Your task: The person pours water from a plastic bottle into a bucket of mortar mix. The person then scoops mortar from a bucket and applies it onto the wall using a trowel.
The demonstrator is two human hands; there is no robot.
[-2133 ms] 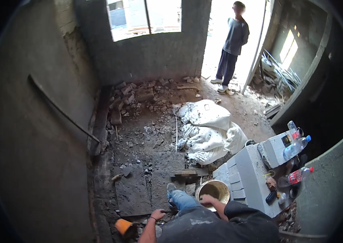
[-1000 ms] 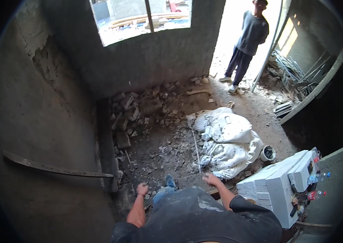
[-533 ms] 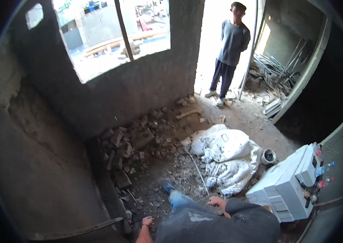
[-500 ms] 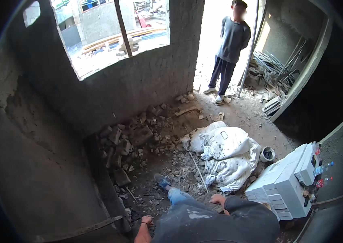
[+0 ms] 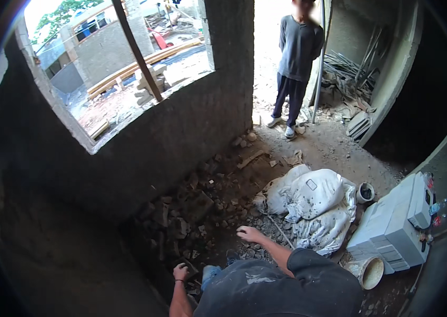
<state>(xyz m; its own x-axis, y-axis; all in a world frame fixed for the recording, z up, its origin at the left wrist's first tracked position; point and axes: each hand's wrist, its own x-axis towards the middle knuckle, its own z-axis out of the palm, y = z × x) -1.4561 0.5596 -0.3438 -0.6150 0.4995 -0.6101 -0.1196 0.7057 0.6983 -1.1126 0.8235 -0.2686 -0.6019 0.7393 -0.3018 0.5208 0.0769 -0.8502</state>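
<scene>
- Clearing rubble [image 5: 202, 203] piled at wall base [image 5: 181, 132], by the look of it.
- Left hand [image 5: 181, 271] clenched on a dark chunk.
- Right hand [image 5: 248, 233] flat on debris, gripping nothing.
- Next, likely: lift chunk clear of white sacks [image 5: 313, 203].

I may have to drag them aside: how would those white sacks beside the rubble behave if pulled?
The white sacks look slumped and creased, so probably floppy, sagging rather than sliding stiffly. Their bulging shapes suggest heavy fill. The right hand rests on rubble beside them, which could snag the fabric.

rubble [image 5: 197, 211] before the wall [image 5: 181, 137], sacks [image 5: 316, 206] right of it, blocks [image 5: 392, 227] further right
</scene>
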